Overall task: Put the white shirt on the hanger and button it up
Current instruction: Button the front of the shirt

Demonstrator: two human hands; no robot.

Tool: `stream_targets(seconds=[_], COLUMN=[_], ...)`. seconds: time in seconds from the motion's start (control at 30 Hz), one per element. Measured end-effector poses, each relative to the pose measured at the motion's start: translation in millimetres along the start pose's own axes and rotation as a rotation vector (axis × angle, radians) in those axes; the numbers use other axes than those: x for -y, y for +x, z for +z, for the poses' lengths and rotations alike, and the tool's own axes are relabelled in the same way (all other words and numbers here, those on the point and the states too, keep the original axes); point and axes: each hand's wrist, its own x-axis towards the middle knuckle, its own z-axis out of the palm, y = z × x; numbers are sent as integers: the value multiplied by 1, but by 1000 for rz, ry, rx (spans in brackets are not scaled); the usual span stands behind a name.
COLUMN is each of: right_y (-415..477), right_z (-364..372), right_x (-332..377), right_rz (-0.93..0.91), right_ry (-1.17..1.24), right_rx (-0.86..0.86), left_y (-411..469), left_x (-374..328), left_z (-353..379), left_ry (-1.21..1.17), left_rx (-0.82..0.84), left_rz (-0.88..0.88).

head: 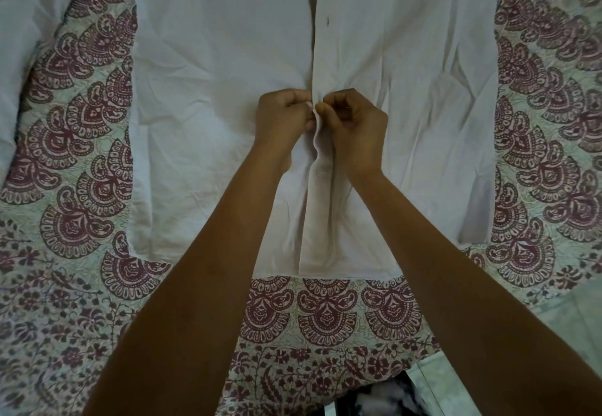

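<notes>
We have the white shirt (228, 90) spread flat, front up, on a patterned bedspread (325, 311), its hem nearest us and its sleeves trailing off to either side. Both our hands meet on the front placket (321, 57), above one button (320, 173) that looks already fastened. Our left hand (283, 116) is curled almost closed, fingertips pinching the edge of the placket; our right hand (353, 119) is likewise nearly closed, thumb and forefinger nipping the same strip from the other side. Whether a button sits between the fingers we cannot tell, since the hands hide it. The hanger does not show here, so we cannot say whether it is inside the shirt. The main risk, as we judge it, is misalignment: the placket buckles in a small wave just below our grip, and if we pull one panel further than the other we may push a button into the wrong hole or leave the front puckered. A further buttonhole (326, 20) lies open beyond our hands, so tugging hard could also drag the loose cloth askew on the bedspread.
</notes>
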Motion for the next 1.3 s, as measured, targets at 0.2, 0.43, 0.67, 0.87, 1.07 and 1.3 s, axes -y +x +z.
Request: stream_targets(seconds=[0.2,0.43,0.67,0.87,1.07,1.3], right_y=[-7,-8,-9,3,31,25], right_z=[9,15,16,9,-18,-14], right_x=[0,-3,0,20,29,27], right_rz=[-111,-87,-61,71,592,579], right_ry=[-131,-131,-134,-211,180,264], right_rx=[-93,-134,-156,-78,162,198], left_y=[-1,-1,2,0,2,-9], left_x=[0,3,4,8,11,7], left_z=[2,5,12,17,7,11], left_ry=[-208,-219,-226,-185,187,779], left_rx=[36,12,-81,-122,-106,-352], left_rz=[-141,-133,-130,-79,215,370])
